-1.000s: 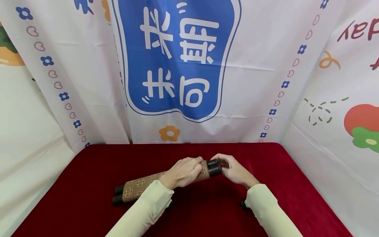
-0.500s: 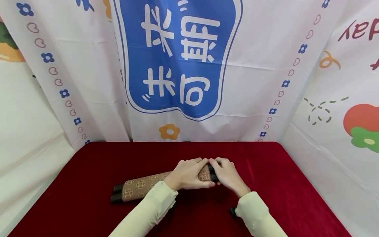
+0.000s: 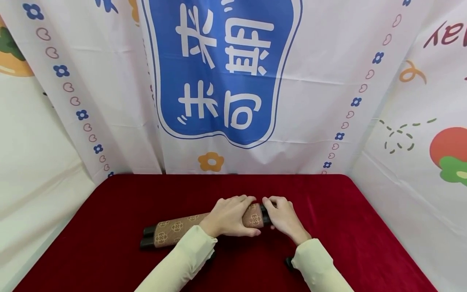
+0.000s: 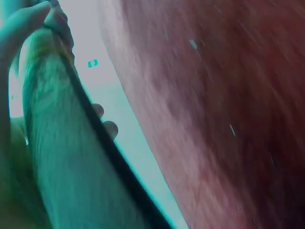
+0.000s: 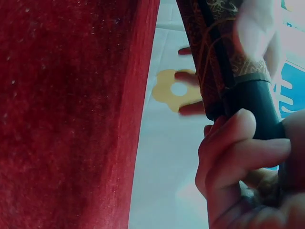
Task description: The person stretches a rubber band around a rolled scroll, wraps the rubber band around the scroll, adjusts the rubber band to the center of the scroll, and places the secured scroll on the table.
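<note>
A scroll [image 3: 178, 229] with brown fabric and pale gold flower motifs lies slantwise over the table, rolled from both sides into a flat pair of rolls. Black roller ends [image 3: 147, 242] stick out at its left. Across its right half my left hand [image 3: 230, 217] grips it, thumb on the near side and fingers over the far side. My right hand [image 3: 284, 217] holds the black ends at the right. In the right wrist view, its fingers [image 5: 238, 157] curl at the black roller end [image 5: 252, 100]. The left wrist view shows the scroll [image 4: 81, 152] lengthwise, tinted green.
Dark red velvet [image 3: 313, 259] covers the table. A white printed curtain [image 3: 310, 109] with a blue lettered panel [image 3: 219, 73] hangs right behind the back edge. More white cloth hangs at left and right.
My right hand has come in over the right roller ends and now wraps them. My left hand has spread its thumb toward the near side. The scroll has shifted only slightly.
</note>
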The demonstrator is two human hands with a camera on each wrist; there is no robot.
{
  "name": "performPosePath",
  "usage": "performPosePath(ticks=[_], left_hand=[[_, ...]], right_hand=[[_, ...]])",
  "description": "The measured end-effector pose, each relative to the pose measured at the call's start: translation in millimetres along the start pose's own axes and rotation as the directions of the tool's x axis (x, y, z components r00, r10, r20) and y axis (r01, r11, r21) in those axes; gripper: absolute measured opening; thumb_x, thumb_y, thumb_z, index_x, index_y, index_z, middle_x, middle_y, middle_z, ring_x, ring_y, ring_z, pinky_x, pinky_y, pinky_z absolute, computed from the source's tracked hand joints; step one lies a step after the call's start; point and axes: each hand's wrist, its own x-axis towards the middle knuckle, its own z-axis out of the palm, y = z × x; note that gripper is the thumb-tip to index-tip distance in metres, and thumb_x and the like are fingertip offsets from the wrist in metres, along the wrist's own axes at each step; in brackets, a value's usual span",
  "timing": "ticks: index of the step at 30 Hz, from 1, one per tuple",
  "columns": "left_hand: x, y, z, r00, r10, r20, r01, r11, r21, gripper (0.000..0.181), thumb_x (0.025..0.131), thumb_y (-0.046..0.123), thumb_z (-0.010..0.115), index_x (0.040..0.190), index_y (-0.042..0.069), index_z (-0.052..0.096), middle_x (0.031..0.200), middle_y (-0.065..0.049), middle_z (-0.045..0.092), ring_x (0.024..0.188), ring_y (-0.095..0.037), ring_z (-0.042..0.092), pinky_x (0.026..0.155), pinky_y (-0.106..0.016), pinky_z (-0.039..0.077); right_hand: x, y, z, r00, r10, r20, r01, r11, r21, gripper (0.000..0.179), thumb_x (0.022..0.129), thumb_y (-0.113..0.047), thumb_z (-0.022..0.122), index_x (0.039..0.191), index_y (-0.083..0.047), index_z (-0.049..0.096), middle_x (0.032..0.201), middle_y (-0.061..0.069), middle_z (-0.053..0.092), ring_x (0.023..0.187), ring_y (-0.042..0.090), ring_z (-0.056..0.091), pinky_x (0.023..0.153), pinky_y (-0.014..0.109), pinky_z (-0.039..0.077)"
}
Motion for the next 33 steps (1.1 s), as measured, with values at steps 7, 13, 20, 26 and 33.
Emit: performPosePath(ticks=[7,13,20,26,33], left_hand=[[2.2,5.7,6.3,1.000,-0.020,0.023,0.022,0.995,-0.093,0.075,0.081,0.074,0.073,0.134,0.022,0.065,0.108,0.008,0.073,0.083,-0.008,0.063,0.062,-0.029,0.048],[-11.4,-10.5,5.7,0.998,-0.053,0.021,0.055,0.995,-0.088,0.070,0.076,0.075,0.076,0.121,0.021,0.069,0.094,0.010,0.071,0.072,-0.005,0.058,0.057,-0.029,0.045],[-5.4,2.8,7.3,0.999,-0.039,0.006,0.039,0.997,-0.061,0.087,0.078,0.078,0.072,0.140,0.017,0.061,0.119,0.004,0.074,0.096,-0.013,0.069,0.069,-0.036,0.056],[-8.9,-1.4,4.7,0.999,-0.049,0.018,0.051,0.995,-0.087,0.069,0.081,0.069,0.076,0.127,0.020,0.063,0.105,0.006,0.072,0.082,-0.009,0.064,0.061,-0.031,0.050],[-21.9,-11.9,-1.3,0.996,-0.071,0.048,0.074,0.995,-0.064,0.073,0.080,0.062,0.079,0.134,0.016,0.063,0.111,0.003,0.074,0.086,-0.012,0.066,0.064,-0.034,0.052]], right_hand=[[-2.8,0,0,1.000,0.004,0.004,-0.004,1.000,0.000,0.034,0.110,-0.034,0.052,0.102,-0.014,0.078,0.078,0.009,0.069,0.046,0.023,0.060,0.050,0.036,0.054],[-1.6,3,2,1.000,0.014,-0.003,-0.014,1.000,-0.005,0.034,0.110,-0.034,0.052,0.100,-0.013,0.077,0.078,0.010,0.069,0.045,0.023,0.060,0.051,0.036,0.054],[-3.4,0,1,1.000,0.010,0.001,-0.010,1.000,-0.003,0.034,0.110,-0.033,0.052,0.100,-0.012,0.077,0.079,0.010,0.068,0.046,0.023,0.060,0.049,0.035,0.054],[-4.0,-4,-3,1.000,0.000,0.005,0.000,1.000,-0.004,0.034,0.110,-0.035,0.054,0.101,-0.012,0.077,0.078,0.010,0.068,0.046,0.023,0.061,0.049,0.035,0.054],[-4.4,-6,-5,1.000,0.015,-0.004,-0.015,1.000,-0.011,0.035,0.110,-0.037,0.054,0.100,-0.012,0.077,0.080,0.010,0.068,0.046,0.022,0.061,0.051,0.034,0.055]])
